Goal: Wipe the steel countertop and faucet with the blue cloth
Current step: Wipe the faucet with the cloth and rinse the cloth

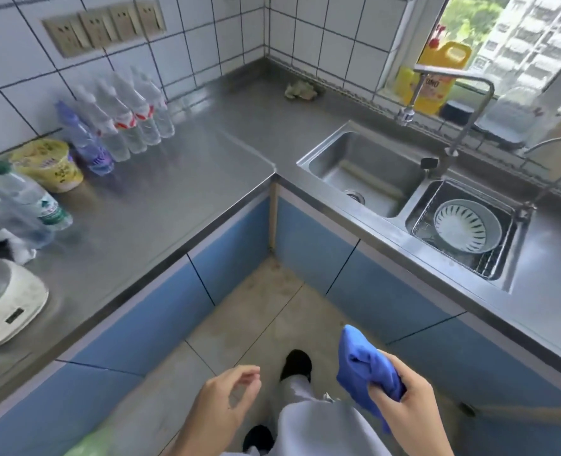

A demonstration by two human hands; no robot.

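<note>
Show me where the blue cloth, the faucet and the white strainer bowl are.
blue cloth [366, 366]: head view, on the bunched middle above the right hand.
faucet [484, 88]: head view, on the bend of its spout.
white strainer bowl [459, 230]: head view, on its slotted inside.

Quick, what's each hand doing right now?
Left hand: open, fingers loosely curled, holding nothing.
Right hand: gripping the blue cloth.

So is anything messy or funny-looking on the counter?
Yes, a little. A crumpled rag lies alone in the far corner of the steel countertop, not folded or hung. Nothing looks spilled or broken.
</note>
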